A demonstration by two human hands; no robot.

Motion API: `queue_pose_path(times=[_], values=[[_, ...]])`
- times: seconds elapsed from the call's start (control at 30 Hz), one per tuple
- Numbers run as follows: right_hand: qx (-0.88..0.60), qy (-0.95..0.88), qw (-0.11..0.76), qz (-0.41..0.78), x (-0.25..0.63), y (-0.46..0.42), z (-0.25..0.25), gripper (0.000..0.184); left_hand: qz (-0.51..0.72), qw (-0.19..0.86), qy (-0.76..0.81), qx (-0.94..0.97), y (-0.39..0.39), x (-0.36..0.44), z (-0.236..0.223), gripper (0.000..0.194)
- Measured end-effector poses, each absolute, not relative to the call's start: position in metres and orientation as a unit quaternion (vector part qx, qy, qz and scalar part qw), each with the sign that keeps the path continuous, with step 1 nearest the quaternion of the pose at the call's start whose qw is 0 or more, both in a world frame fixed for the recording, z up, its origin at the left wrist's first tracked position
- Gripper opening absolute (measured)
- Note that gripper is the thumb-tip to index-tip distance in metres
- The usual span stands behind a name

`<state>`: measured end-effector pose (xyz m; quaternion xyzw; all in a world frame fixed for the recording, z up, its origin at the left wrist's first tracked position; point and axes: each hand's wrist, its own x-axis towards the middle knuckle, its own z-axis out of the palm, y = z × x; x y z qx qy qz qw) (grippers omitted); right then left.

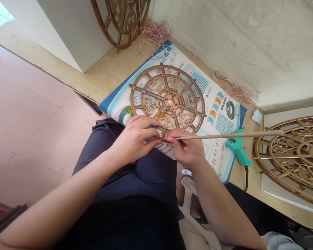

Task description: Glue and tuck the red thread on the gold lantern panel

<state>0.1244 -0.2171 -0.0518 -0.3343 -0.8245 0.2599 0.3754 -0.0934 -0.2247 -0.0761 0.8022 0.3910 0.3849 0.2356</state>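
Observation:
A round bronze-coloured openwork wheel, with spokes and scroll ornaments, lies on a printed blue-and-white board. My left hand is closed at the wheel's near edge, with thumb and fingertips pinching the rim. Beside it, my right hand is closed around a long, thin brown stick. The stick reaches out to the right, and its near end is at the wheel's rim between my hands. What the fingertips cover at the rim is hidden.
A teal glue gun lies at the board's right edge. More bronze openwork wheels rest at the right, and another wheel leans at the back. Tangled pinkish wire lies behind the board, with more wire by the wall.

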Motion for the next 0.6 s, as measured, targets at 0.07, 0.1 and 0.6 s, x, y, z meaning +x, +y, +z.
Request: queue_pose_path(times=[0.07,0.1,0.6], values=[[-0.334,-0.821,0.381,0.262,0.1245,-0.2175,-0.0531,0.009,0.39,0.235,0.39,0.8,-0.2244,-0.0932,-0.0764,0.007],[-0.334,-0.82,0.383,0.262,0.1243,-0.2177,-0.0537,0.009,0.392,0.236,0.391,0.799,-0.2244,-0.093,-0.0765,0.007],[-0.348,-0.805,0.418,0.238,0.1194,-0.2196,-0.0606,0.011,0.386,0.232,0.394,0.801,-0.2249,-0.0924,-0.0785,0.006]])
